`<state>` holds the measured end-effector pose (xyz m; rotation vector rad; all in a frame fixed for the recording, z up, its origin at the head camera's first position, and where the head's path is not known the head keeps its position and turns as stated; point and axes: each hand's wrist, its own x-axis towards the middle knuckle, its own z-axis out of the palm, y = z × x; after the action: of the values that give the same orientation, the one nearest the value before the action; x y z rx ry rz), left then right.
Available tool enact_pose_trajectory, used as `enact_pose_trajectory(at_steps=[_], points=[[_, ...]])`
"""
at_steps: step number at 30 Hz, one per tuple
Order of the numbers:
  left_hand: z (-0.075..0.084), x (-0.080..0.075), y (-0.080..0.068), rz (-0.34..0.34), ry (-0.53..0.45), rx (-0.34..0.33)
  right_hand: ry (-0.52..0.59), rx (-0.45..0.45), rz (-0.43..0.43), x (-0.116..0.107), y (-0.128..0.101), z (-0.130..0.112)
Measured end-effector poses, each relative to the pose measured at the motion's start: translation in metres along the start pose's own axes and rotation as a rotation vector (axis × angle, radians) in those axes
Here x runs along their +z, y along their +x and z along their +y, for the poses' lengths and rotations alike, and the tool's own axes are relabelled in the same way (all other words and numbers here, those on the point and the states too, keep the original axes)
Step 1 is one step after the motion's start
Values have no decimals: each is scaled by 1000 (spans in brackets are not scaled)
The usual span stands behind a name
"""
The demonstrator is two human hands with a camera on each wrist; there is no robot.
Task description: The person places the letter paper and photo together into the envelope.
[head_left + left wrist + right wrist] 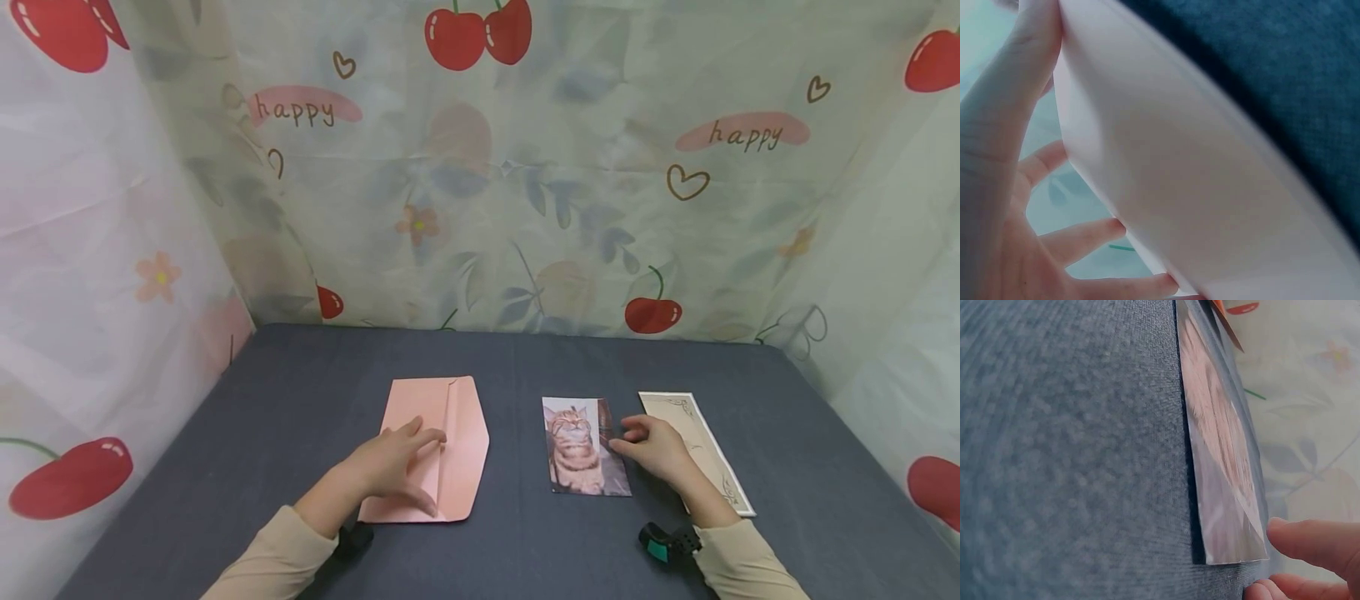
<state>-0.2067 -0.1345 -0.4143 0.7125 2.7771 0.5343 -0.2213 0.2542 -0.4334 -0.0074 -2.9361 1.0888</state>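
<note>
The pink envelope (435,446) is pressed flat on the surface (517,542) by the open left hand (393,462), while the cat photo (583,446) beside it is touched at its edge by the loosely curled right hand (654,448), so a pinch seems needed next to lift it.

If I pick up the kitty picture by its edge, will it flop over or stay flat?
The cat photo looks thin and glossy in the right wrist view, so it would probably bend a little but spring back. It is likely very light. Lying flat on the blue cloth, its edge may be hard to lift; the right hand has fingertips at that edge.
</note>
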Motion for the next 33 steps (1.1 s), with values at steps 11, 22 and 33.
enact_pose_trajectory(at_steps=[11,22,33], points=[[0,0,0,-1,4,6,0,-14,-10,2,1,-1],[0,2,1,-6,1,-22,11,3,-18,4,2,-2],[0,1,1,-5,-2,-17,42,13,-15,6,3,-2]])
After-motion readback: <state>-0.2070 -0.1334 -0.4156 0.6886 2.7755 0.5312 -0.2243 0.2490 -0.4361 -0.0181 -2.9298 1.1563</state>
